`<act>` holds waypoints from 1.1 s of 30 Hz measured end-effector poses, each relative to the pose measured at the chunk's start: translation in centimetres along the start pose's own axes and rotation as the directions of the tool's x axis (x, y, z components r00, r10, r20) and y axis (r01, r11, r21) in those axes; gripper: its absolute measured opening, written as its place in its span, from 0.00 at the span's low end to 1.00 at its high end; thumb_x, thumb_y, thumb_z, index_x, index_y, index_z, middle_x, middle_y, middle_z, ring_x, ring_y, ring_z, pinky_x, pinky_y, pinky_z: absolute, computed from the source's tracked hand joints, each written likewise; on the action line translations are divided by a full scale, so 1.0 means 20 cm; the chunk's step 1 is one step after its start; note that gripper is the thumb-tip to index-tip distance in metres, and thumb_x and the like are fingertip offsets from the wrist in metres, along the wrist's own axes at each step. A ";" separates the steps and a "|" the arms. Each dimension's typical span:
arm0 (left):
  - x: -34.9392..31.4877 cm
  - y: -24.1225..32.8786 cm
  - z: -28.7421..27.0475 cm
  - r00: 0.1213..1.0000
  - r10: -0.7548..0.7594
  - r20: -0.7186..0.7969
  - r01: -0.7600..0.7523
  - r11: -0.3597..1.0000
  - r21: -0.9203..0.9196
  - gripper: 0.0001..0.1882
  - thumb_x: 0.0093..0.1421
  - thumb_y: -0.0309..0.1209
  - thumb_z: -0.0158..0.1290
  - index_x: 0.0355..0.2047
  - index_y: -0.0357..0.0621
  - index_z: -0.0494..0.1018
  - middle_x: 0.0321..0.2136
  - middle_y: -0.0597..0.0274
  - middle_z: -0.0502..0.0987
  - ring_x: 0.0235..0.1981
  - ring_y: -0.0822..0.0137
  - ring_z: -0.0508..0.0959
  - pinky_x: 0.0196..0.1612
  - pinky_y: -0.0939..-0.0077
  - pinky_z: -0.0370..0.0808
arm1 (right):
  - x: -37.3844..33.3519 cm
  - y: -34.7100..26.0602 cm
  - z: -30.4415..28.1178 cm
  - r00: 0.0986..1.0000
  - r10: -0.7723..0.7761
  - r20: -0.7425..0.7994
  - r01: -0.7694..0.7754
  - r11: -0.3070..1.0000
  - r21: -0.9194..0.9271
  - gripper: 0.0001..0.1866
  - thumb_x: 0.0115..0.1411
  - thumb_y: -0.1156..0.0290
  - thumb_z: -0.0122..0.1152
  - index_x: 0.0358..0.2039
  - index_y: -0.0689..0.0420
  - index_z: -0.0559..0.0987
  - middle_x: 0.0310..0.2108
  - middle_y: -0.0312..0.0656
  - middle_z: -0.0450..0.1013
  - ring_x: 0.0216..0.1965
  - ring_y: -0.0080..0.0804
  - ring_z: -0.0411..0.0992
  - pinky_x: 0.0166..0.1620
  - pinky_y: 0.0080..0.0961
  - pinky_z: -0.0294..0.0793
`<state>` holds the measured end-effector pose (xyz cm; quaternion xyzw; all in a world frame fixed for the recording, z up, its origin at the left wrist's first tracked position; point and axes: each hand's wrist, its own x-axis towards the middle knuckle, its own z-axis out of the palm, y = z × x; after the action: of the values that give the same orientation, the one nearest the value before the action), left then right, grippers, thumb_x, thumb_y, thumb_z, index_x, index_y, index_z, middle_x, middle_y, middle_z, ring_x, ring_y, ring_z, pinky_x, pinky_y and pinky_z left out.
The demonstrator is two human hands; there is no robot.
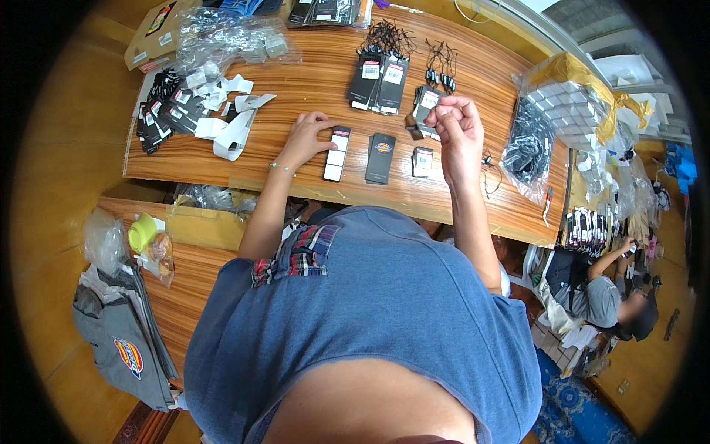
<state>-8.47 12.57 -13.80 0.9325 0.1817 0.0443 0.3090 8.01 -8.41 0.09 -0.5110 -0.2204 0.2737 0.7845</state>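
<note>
At the far left of my wood-grained table (pixel 296 81), a cardboard box (pixel 151 41) stands beside crumpled clear plastic (pixel 229 33). Nearer, at the lower left, folded grey cloth (pixel 103 333) with a round, colourful emblem lies on a lower surface. On the table's left part is a loose heap of black tags (pixel 164 118), with curling white paper strips (pixel 235 133) just to its right.

My left hand (pixel 307 137) comes next, palm down, its fingers loosely bent, thumb and fingertips touching the left edge of a long black tag (pixel 337 154). That tag lies flat near the table's near edge, white labels down its face. To its right is a neat stack of dark tags (pixel 379 159); beyond, on the far side, lie corded bundles of black tags (pixel 377 78).

Further right is a small pile of white labels (pixel 422 161). Above it my right hand (pixel 457 129) is raised, well apart from my left, thumb and forefinger close together; I cannot tell whether they pinch anything. Just left of it are a smaller tag stack (pixel 423 105) and a small brown piece (pixel 413 127).

At the table's right end, a clear bag of black items (pixel 529 144) lies beside a block of small white boxes (pixel 569 111). Beyond, far right, a person in a grey top (pixel 605 300) is bent with arms raised.
</note>
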 end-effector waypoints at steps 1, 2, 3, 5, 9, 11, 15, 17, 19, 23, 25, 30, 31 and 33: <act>0.00 0.01 -0.01 1.000 0.010 -0.023 -0.010 1.000 0.000 0.29 0.40 0.36 0.62 0.46 0.53 0.71 0.42 0.65 0.67 0.46 0.59 0.64 0.51 0.67 0.60 | -0.01 0.00 0.00 1.000 0.013 -0.013 -0.013 0.999 -0.030 0.05 0.56 0.81 0.49 0.35 0.61 0.68 0.24 0.38 0.71 0.28 0.22 0.70 0.36 0.19 0.68; -0.01 0.03 -0.01 0.999 0.019 -0.047 -0.019 1.000 0.001 0.28 0.39 0.35 0.63 0.45 0.53 0.71 0.42 0.65 0.67 0.46 0.60 0.64 0.51 0.66 0.60 | -0.01 0.00 0.00 0.999 0.028 0.021 -0.026 0.998 -0.052 0.06 0.56 0.81 0.51 0.35 0.61 0.68 0.24 0.39 0.72 0.29 0.23 0.71 0.36 0.20 0.70; -0.01 0.04 -0.01 0.995 0.047 -0.086 -0.048 0.999 -0.001 0.28 0.39 0.34 0.63 0.44 0.51 0.71 0.42 0.65 0.68 0.46 0.60 0.64 0.51 0.66 0.60 | -0.02 0.00 0.01 0.998 0.037 0.058 -0.033 0.997 -0.071 0.06 0.55 0.81 0.51 0.35 0.61 0.68 0.25 0.40 0.72 0.29 0.24 0.71 0.36 0.20 0.70; -0.02 0.05 0.00 0.981 0.103 -0.165 -0.104 0.995 -0.001 0.27 0.39 0.32 0.63 0.43 0.49 0.71 0.41 0.64 0.68 0.46 0.59 0.64 0.51 0.65 0.60 | -0.03 0.02 0.02 0.990 0.071 0.121 -0.059 0.994 -0.097 0.06 0.55 0.81 0.52 0.35 0.62 0.69 0.25 0.41 0.73 0.28 0.24 0.72 0.34 0.19 0.72; -0.04 0.03 0.04 0.984 -0.007 -0.177 -0.040 0.966 -0.257 0.21 0.46 0.26 0.59 0.42 0.43 0.69 0.33 0.61 0.72 0.38 0.65 0.72 0.42 0.72 0.68 | -0.04 0.03 0.06 0.965 0.177 0.193 -0.155 0.980 -0.125 0.07 0.55 0.81 0.53 0.35 0.62 0.69 0.24 0.41 0.73 0.28 0.25 0.72 0.35 0.19 0.71; -0.06 0.04 0.07 0.975 -0.222 -0.024 0.167 0.796 -0.582 0.18 0.49 0.23 0.56 0.41 0.41 0.67 0.28 0.60 0.74 0.32 0.69 0.74 0.37 0.78 0.71 | -0.05 0.07 0.05 0.948 0.195 0.253 -0.164 0.977 -0.138 0.06 0.55 0.80 0.52 0.34 0.62 0.69 0.25 0.40 0.73 0.28 0.23 0.72 0.34 0.18 0.72; -0.07 0.43 -0.13 0.966 -0.207 -0.154 0.004 0.611 -0.792 0.14 0.52 0.20 0.53 0.40 0.38 0.67 0.26 0.60 0.75 0.29 0.77 0.74 0.32 0.85 0.72 | -0.07 0.09 0.06 0.943 0.184 0.276 -0.117 0.963 -0.242 0.04 0.56 0.80 0.50 0.33 0.62 0.68 0.24 0.39 0.73 0.27 0.20 0.72 0.32 0.15 0.71; -0.07 0.61 -0.23 0.965 -0.172 -0.195 -0.027 0.680 -0.733 0.15 0.52 0.21 0.53 0.41 0.38 0.66 0.28 0.61 0.75 0.29 0.78 0.74 0.30 0.85 0.71 | -0.08 0.10 0.08 0.958 0.141 0.248 -0.062 0.951 -0.302 0.05 0.56 0.79 0.51 0.33 0.62 0.67 0.24 0.38 0.72 0.26 0.20 0.71 0.30 0.15 0.70; -0.06 0.70 -0.24 0.952 -0.108 -0.285 -0.094 0.784 -0.614 0.13 0.52 0.22 0.54 0.39 0.37 0.69 0.29 0.61 0.76 0.29 0.77 0.75 0.30 0.85 0.72 | -0.08 0.10 0.09 0.974 0.042 0.222 0.031 0.948 -0.317 0.05 0.56 0.79 0.51 0.33 0.62 0.67 0.22 0.38 0.72 0.26 0.20 0.71 0.29 0.15 0.69; -0.06 0.83 -0.24 0.943 -0.058 -0.326 -0.140 0.822 -0.551 0.11 0.51 0.22 0.54 0.37 0.35 0.71 0.30 0.61 0.77 0.30 0.75 0.76 0.31 0.84 0.73 | -0.09 0.06 0.06 0.971 -0.116 0.207 0.198 0.879 -0.435 0.06 0.55 0.79 0.52 0.32 0.61 0.66 0.20 0.38 0.71 0.24 0.19 0.71 0.27 0.15 0.67; -0.07 0.89 -0.26 0.947 -0.042 -0.318 -0.150 0.818 -0.555 0.11 0.51 0.22 0.54 0.37 0.34 0.72 0.31 0.60 0.77 0.29 0.75 0.76 0.31 0.84 0.73 | -0.09 0.04 0.04 0.967 -0.141 0.210 0.224 0.863 -0.453 0.06 0.54 0.79 0.52 0.32 0.62 0.66 0.20 0.38 0.71 0.24 0.18 0.70 0.26 0.16 0.67; -0.05 0.94 -0.25 0.953 -0.018 -0.301 -0.162 0.811 -0.562 0.11 0.51 0.22 0.54 0.36 0.35 0.73 0.31 0.60 0.77 0.29 0.75 0.76 0.30 0.84 0.73 | -0.11 0.02 -0.01 0.970 -0.154 0.186 0.221 0.880 -0.421 0.05 0.55 0.80 0.51 0.32 0.61 0.65 0.20 0.37 0.70 0.23 0.18 0.69 0.26 0.14 0.66; -0.05 0.95 -0.24 0.955 -0.011 -0.298 -0.166 0.811 -0.561 0.11 0.51 0.22 0.54 0.36 0.35 0.73 0.31 0.60 0.77 0.29 0.75 0.76 0.30 0.84 0.73 | -0.12 0.02 -0.01 0.978 -0.117 0.173 0.175 0.914 -0.366 0.05 0.55 0.80 0.50 0.32 0.61 0.65 0.20 0.37 0.70 0.23 0.18 0.68 0.26 0.14 0.66; -0.05 0.96 -0.24 0.952 0.018 -0.304 -0.186 0.825 -0.533 0.11 0.52 0.22 0.53 0.37 0.36 0.73 0.31 0.60 0.77 0.29 0.74 0.77 0.28 0.84 0.73 | -0.12 0.02 -0.03 0.986 -0.046 0.159 0.085 0.966 -0.244 0.05 0.56 0.80 0.49 0.32 0.60 0.64 0.21 0.37 0.70 0.23 0.18 0.67 0.26 0.13 0.65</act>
<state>-4.30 0.62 1.58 0.7942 0.1531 0.2460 0.5341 6.46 -10.22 -0.54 -0.5758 -0.3290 0.2557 0.7035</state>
